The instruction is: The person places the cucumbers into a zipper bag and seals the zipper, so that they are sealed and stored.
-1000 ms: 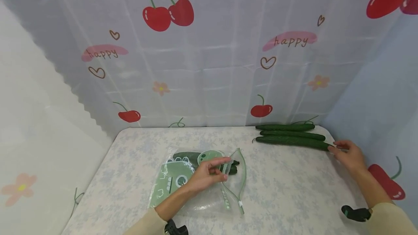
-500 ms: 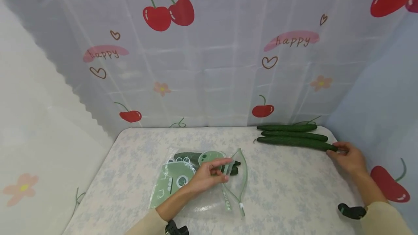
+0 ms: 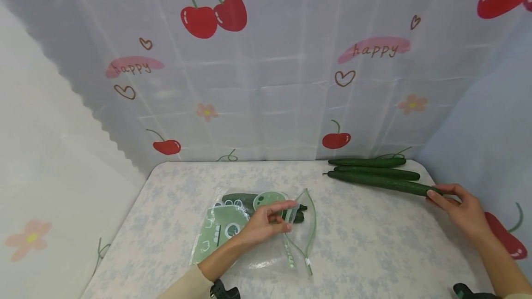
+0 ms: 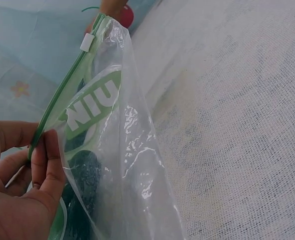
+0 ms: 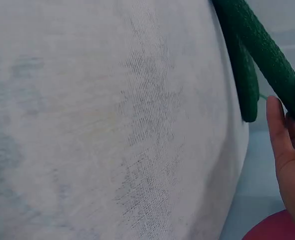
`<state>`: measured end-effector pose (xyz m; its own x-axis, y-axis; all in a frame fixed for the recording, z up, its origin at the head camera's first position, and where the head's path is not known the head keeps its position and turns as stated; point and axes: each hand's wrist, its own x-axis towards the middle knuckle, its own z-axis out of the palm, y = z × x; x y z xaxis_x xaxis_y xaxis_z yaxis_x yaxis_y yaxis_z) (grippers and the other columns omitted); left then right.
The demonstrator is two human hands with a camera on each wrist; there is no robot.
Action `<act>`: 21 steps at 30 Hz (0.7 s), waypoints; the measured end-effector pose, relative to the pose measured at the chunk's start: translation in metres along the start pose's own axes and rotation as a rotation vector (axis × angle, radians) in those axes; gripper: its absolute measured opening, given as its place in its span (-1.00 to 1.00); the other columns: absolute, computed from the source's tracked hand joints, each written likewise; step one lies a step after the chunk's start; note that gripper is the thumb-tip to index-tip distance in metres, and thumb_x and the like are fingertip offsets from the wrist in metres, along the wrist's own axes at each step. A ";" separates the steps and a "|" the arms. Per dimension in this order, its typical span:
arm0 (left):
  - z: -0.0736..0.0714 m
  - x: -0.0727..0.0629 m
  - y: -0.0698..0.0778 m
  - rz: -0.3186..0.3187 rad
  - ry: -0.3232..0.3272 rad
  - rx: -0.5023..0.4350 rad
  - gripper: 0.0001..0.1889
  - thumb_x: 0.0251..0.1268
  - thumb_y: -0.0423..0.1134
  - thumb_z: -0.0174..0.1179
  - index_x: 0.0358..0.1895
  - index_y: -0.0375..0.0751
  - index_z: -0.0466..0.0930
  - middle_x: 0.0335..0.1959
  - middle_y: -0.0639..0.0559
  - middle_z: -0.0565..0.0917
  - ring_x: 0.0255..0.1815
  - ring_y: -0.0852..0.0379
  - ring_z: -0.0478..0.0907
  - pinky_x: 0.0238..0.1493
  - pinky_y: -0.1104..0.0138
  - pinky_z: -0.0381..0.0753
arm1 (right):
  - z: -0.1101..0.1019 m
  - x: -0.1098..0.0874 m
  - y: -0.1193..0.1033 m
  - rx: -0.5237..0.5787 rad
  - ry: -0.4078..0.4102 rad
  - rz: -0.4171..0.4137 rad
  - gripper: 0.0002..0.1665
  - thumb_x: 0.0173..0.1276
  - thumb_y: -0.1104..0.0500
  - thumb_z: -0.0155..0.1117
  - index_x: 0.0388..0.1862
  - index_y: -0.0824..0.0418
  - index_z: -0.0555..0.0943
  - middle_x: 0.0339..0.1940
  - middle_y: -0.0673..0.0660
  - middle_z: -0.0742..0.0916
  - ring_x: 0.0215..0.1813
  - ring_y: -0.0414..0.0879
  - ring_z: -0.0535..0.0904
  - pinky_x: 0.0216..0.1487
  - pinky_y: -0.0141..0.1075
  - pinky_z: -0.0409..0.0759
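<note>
At the right side of the table, my right hand [image 3: 465,209] pinches the near end of a long green cucumber [image 3: 378,182] between thumb and fingers. That end angles up toward the hand; the thin stem end points left. Two more cucumbers [image 3: 374,172] lie behind it. My left hand [image 3: 259,226] holds the mouth of a clear zip bag [image 3: 226,232] with green print. In the left wrist view, its fingers [image 4: 50,160] pinch the green zip edge, and a white slider [image 4: 87,42] sits farther along. Dark green cucumbers [image 3: 237,198] show inside the bag, partly hidden by print and hand.
A pale floral cloth covers the table [image 3: 353,243]. Behind it hangs a curtain [image 3: 266,123] printed with cherries and hearts, close to the rear cucumbers. A light blue side curtain [image 3: 486,128] stands near my right hand.
My right hand has taken hold of the front cucumber's end and drawn it right and toward me, away from the other two. The left hand and bag have stayed put.
</note>
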<state>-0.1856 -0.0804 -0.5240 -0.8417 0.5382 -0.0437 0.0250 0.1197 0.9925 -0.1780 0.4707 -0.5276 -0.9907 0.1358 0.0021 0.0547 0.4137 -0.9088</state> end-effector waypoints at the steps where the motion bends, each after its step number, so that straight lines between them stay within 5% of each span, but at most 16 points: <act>1: 0.000 0.000 0.000 0.001 0.000 -0.001 -0.33 0.38 -0.41 0.41 0.56 -0.14 0.51 0.64 -0.06 0.45 -0.23 0.39 0.66 -0.14 0.55 0.63 | 0.000 -0.002 -0.003 0.005 0.004 0.004 -0.69 0.63 0.05 0.33 0.27 -0.01 0.61 -0.01 -0.46 0.62 -0.08 -0.63 0.71 -0.16 -0.70 0.51; 6: -0.001 -0.001 0.000 -0.004 -0.008 -0.005 -0.32 0.39 -0.41 0.41 0.57 -0.14 0.49 0.64 -0.04 0.45 -0.21 0.37 0.66 -0.12 0.54 0.64 | 0.003 -0.016 -0.013 0.074 0.023 0.088 -0.77 0.55 0.03 0.43 0.12 -0.02 0.71 -0.08 -0.54 0.68 -0.08 -0.67 0.64 -0.17 -0.65 0.59; 10: 0.000 -0.001 -0.001 -0.008 -0.016 -0.009 -0.31 0.39 -0.41 0.40 0.57 -0.13 0.49 0.65 -0.04 0.44 -0.20 0.37 0.67 -0.09 0.53 0.66 | 0.008 -0.029 -0.018 0.350 -0.012 0.161 -0.82 0.51 0.20 0.47 0.03 0.03 0.75 -0.10 -0.41 0.84 -0.11 -0.46 0.81 -0.13 -0.54 0.73; 21: 0.002 -0.002 0.004 -0.011 -0.008 0.018 -0.32 0.40 -0.41 0.40 0.57 -0.10 0.50 0.64 -0.02 0.46 -0.18 0.36 0.67 -0.09 0.53 0.65 | 0.025 -0.047 -0.024 0.767 0.070 0.050 -0.74 0.47 0.52 0.32 -0.08 0.24 0.81 -0.11 -0.05 0.91 -0.14 -0.13 0.90 -0.09 -0.28 0.84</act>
<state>-0.1829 -0.0797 -0.5206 -0.8374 0.5437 -0.0553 0.0255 0.1400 0.9898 -0.1360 0.4321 -0.5161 -0.9778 0.2047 -0.0438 -0.0269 -0.3304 -0.9434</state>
